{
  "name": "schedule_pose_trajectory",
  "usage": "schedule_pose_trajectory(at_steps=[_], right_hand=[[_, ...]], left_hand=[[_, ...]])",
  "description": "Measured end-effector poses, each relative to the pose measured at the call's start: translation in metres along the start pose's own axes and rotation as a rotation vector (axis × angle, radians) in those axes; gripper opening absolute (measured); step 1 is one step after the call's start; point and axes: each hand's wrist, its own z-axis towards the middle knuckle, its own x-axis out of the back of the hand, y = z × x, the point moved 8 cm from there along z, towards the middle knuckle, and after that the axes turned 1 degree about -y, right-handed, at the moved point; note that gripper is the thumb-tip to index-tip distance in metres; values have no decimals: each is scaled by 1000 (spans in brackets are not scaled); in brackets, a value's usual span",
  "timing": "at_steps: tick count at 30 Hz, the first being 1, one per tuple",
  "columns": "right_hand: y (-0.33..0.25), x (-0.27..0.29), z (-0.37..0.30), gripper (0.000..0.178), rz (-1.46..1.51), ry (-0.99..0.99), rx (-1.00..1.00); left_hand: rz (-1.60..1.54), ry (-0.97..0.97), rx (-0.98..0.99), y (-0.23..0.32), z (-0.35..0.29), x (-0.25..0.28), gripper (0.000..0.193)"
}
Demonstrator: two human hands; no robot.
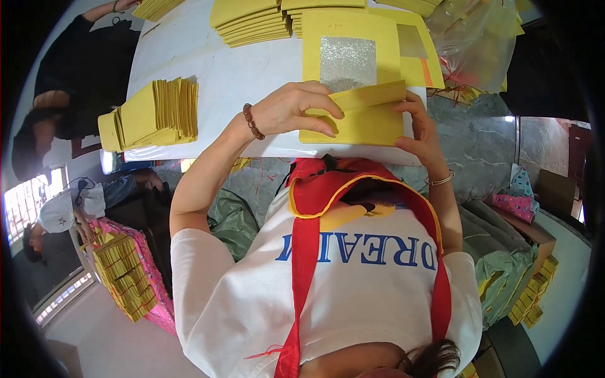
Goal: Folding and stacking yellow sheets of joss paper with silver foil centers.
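Observation:
A sheet of yellow paper (368,126) lies at the table's near edge, with a strip of it folded up into a raised flap. At the flap's left end is my left hand (305,110), its fingers bent around the paper and its thumb low over the sheet. The flap's right end is held by my right hand (423,132), with curled fingers at the sheet's side edge. Just beyond the flap, a silver foil rectangle (348,60) shows on yellow paper. Another foil-marked yellow sheet (428,70) partly shows to the right.
Fanned yellow paper (157,113) sits at left on the white tabletop (220,82). Thick yellow stacks (249,22) line the far side. A clear plastic bag (476,44) is at the right corner. Other people are at left, one near a pink-lined box (165,309) of yellow bundles.

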Motion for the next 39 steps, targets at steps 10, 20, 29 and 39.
schedule_pose_trajectory(at_steps=[10,20,29,39], right_hand=[[-11,-7,5,43,-195,-34,73],[-17,-9,6,42,-272,-55,59],[-20,-13,6,40,-318,-76,60],[-21,-13,6,39,-348,-81,59]], left_hand=[[352,65,-186,27,-6,-7,28],[255,-42,-135,21,-4,-6,16],[323,-21,-123,22,-4,-6,18],[480,-21,-145,28,-6,-11,23]])
